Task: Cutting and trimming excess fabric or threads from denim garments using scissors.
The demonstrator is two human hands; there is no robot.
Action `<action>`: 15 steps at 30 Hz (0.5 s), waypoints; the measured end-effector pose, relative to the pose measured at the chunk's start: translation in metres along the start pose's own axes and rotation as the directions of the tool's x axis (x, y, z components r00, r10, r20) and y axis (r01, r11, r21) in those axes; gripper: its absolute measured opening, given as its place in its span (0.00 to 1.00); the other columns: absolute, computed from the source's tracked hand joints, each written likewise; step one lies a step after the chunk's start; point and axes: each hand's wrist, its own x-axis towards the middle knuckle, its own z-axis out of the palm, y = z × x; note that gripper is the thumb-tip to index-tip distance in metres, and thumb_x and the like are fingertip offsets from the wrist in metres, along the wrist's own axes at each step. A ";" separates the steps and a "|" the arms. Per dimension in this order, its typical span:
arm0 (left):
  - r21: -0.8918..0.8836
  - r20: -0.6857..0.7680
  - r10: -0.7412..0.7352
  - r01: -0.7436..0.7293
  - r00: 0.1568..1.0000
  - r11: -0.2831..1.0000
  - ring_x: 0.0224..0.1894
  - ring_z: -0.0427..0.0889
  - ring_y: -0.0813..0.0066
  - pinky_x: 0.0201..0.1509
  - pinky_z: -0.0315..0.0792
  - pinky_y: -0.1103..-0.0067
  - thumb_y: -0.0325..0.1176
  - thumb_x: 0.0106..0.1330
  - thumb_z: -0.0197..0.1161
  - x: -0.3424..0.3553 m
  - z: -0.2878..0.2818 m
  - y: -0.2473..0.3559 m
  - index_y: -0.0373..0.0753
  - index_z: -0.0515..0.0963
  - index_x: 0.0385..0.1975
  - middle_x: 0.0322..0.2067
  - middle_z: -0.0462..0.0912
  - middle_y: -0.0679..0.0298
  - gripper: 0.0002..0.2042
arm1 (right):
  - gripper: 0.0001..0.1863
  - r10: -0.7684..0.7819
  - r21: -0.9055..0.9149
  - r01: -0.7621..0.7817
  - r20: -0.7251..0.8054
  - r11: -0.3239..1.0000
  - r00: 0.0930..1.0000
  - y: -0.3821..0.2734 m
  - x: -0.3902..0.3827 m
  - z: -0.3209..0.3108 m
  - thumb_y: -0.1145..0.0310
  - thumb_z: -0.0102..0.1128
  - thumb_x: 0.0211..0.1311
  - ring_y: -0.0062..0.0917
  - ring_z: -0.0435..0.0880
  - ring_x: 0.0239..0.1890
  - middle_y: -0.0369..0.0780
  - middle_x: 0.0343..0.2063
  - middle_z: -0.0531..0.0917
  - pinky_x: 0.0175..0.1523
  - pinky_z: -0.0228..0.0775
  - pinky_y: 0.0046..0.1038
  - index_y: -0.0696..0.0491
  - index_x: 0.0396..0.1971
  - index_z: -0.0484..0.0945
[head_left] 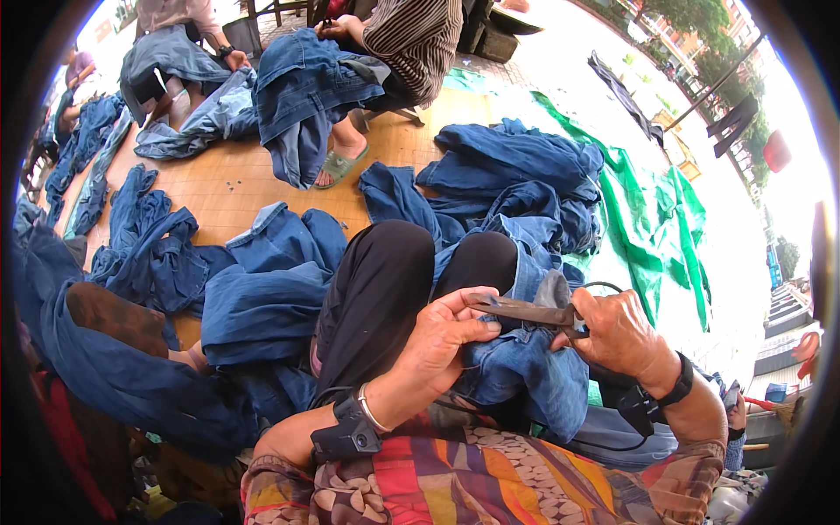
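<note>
My right hand [617, 337] is closed around the handles of a pair of dark metal scissors [529, 311]. The blades point left across my lap, their tips at the fingers of my left hand [442, 346]. That hand is pinched, thumb against fingers; what lies in the pinch is too small to make out. Beneath both hands a blue denim garment [534, 376] drapes over my knees, with a grey-blue flap of cloth [551, 289] rising behind the blades.
Piles of denim [525, 171] lie beyond my knees, and more denim [262, 297] is at my left. Green plastic sheeting [643, 219] spreads on the right over the ground. Across a tan mat [219, 188], a person in a striped sleeve [411, 44] holds denim; others sit further left.
</note>
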 end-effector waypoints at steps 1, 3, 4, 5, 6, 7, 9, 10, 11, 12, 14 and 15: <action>-0.016 0.016 0.006 -0.005 1.000 1.000 0.36 0.78 0.81 0.45 0.72 0.86 0.13 0.52 0.56 0.000 -0.002 0.000 0.31 0.70 0.46 0.33 0.79 0.64 0.19 | 0.28 0.013 0.019 -0.012 -0.018 1.000 1.000 0.002 -0.001 0.002 0.46 0.66 0.43 0.38 0.75 0.14 0.42 0.12 0.74 0.19 0.62 0.34 0.57 0.22 0.67; -0.011 0.011 -0.015 0.015 1.000 1.000 0.37 0.78 0.80 0.46 0.72 0.85 0.13 0.53 0.56 -0.002 0.002 0.003 0.31 0.69 0.46 0.34 0.79 0.62 0.19 | 0.26 0.110 0.175 -0.094 -0.080 0.980 0.991 0.005 -0.002 0.003 0.48 0.67 0.45 0.32 0.73 0.13 0.39 0.11 0.72 0.19 0.61 0.30 0.57 0.22 0.68; -0.006 0.004 -0.037 0.037 0.999 0.999 0.38 0.79 0.79 0.47 0.72 0.84 0.13 0.53 0.57 -0.003 0.003 0.004 0.31 0.68 0.47 0.35 0.79 0.60 0.19 | 0.25 0.214 0.331 -0.163 -0.124 0.929 0.969 0.008 -0.002 0.004 0.49 0.67 0.46 0.27 0.71 0.11 0.37 0.10 0.71 0.19 0.60 0.26 0.56 0.22 0.68; -0.005 0.007 -0.039 0.039 0.999 0.999 0.38 0.79 0.79 0.47 0.72 0.84 0.13 0.53 0.57 -0.002 0.002 0.004 0.31 0.68 0.47 0.35 0.79 0.60 0.19 | 0.25 0.216 0.330 -0.165 -0.125 0.929 0.968 0.014 -0.002 0.007 0.49 0.67 0.46 0.27 0.71 0.11 0.37 0.10 0.71 0.19 0.60 0.26 0.56 0.22 0.68; 0.005 0.016 -0.029 0.029 0.999 1.000 0.40 0.79 0.75 0.47 0.74 0.81 0.14 0.52 0.57 -0.002 0.000 0.002 0.31 0.67 0.48 0.39 0.79 0.56 0.21 | 0.24 0.307 0.497 -0.185 -0.174 0.848 0.936 0.022 0.000 0.011 0.51 0.67 0.48 0.21 0.68 0.13 0.33 0.11 0.69 0.20 0.58 0.23 0.56 0.23 0.69; 0.015 0.026 -0.019 0.018 0.999 1.000 0.43 0.80 0.71 0.48 0.75 0.78 0.14 0.51 0.58 -0.001 0.000 0.002 0.32 0.66 0.49 0.42 0.78 0.52 0.23 | 0.23 0.402 0.648 -0.183 -0.206 0.739 0.892 0.025 0.000 0.013 0.52 0.68 0.49 0.14 0.64 0.14 0.30 0.11 0.68 0.21 0.56 0.19 0.56 0.23 0.69; 0.025 0.039 -0.006 0.005 0.999 1.000 0.43 0.79 0.71 0.49 0.74 0.78 0.14 0.51 0.58 -0.001 0.001 0.001 0.32 0.66 0.49 0.42 0.78 0.52 0.23 | 0.21 0.452 0.799 -0.152 -0.162 0.581 0.877 0.014 0.000 0.012 0.54 0.67 0.51 0.09 0.61 0.18 0.27 0.14 0.67 0.22 0.53 0.15 0.55 0.24 0.70; 0.032 0.045 0.014 -0.016 0.999 0.999 0.44 0.79 0.71 0.50 0.74 0.78 0.13 0.51 0.57 -0.003 0.001 0.002 0.32 0.66 0.49 0.42 0.78 0.51 0.23 | 0.20 0.447 0.821 -0.173 -0.110 0.544 0.888 0.004 0.001 0.005 0.55 0.67 0.51 0.09 0.61 0.18 0.27 0.15 0.68 0.22 0.54 0.15 0.55 0.24 0.70; 0.034 0.039 0.017 -0.018 0.999 0.999 0.44 0.79 0.71 0.50 0.74 0.78 0.13 0.51 0.57 -0.003 0.001 0.002 0.32 0.66 0.49 0.42 0.78 0.51 0.23 | 0.19 0.439 0.840 -0.194 -0.058 0.506 0.897 -0.004 0.002 0.003 0.56 0.67 0.52 0.09 0.62 0.18 0.28 0.16 0.69 0.23 0.54 0.15 0.56 0.24 0.70; 0.062 0.067 0.061 -0.066 0.996 0.996 0.45 0.78 0.70 0.51 0.73 0.78 0.13 0.51 0.57 -0.004 0.001 0.003 0.32 0.67 0.49 0.42 0.78 0.52 0.22 | 0.15 0.376 0.828 -0.068 -0.178 0.557 0.909 -0.007 0.001 0.011 0.62 0.67 0.52 0.08 0.64 0.20 0.29 0.17 0.71 0.24 0.56 0.14 0.55 0.27 0.71; 0.092 0.096 0.102 -0.111 0.990 0.990 0.47 0.77 0.70 0.52 0.72 0.78 0.13 0.52 0.57 -0.008 0.002 0.003 0.32 0.68 0.48 0.42 0.78 0.53 0.21 | 0.14 0.377 0.854 -0.085 -0.135 0.513 0.917 -0.021 -0.001 0.009 0.64 0.68 0.51 0.08 0.66 0.20 0.30 0.18 0.73 0.24 0.57 0.13 0.55 0.28 0.72; 0.180 0.070 0.156 -0.166 0.985 0.970 0.46 0.77 0.74 0.50 0.71 0.81 0.14 0.53 0.56 -0.010 0.006 0.004 0.31 0.69 0.48 0.40 0.78 0.56 0.20 | 0.14 0.378 0.878 -0.106 -0.090 0.467 0.921 -0.026 -0.001 0.009 0.67 0.68 0.50 0.07 0.67 0.21 0.30 0.19 0.74 0.25 0.58 0.13 0.55 0.30 0.72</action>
